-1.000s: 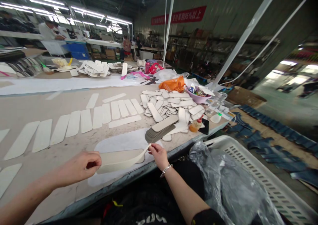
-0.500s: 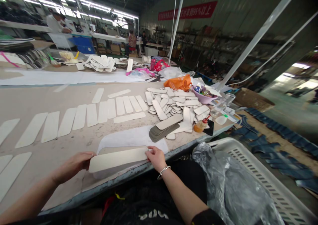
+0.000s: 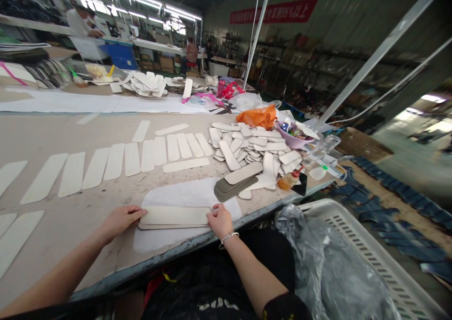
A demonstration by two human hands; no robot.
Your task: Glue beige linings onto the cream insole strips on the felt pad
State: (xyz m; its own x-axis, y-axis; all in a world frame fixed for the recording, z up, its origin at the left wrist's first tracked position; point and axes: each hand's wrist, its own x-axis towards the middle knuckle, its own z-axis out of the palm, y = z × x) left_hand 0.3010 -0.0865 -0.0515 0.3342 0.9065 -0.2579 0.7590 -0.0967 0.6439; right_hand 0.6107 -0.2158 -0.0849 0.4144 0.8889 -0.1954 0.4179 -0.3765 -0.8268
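Observation:
A long cream strip with rounded corners [image 3: 176, 215] lies over a grey-brown piece [image 3: 169, 227], whose lower edge shows beneath it. My left hand [image 3: 123, 220] pinches the strip's left end between thumb and fingers. At the other end, my right hand [image 3: 219, 221], with a silver bangle at the wrist, grips the strip's corner. Both pieces rest on a white sheet [image 3: 183, 192] near the table's front edge. A small stack of grey-backed strips [image 3: 235, 188] sits just beyond my right hand.
Cream strips [image 3: 95, 168] lie in a row across the table [image 3: 84, 235]. A heap of padded strips [image 3: 243, 145], a glue bottle [image 3: 287, 180], an orange bag [image 3: 257, 117] and a lilac basin [image 3: 294, 141] stand to the right. A white crate [image 3: 367, 244] holds clear plastic.
The cream strip's left end has come up and right, so the strip now lines up over the grey-brown piece. My left hand moved with it; my right hand stayed at its end.

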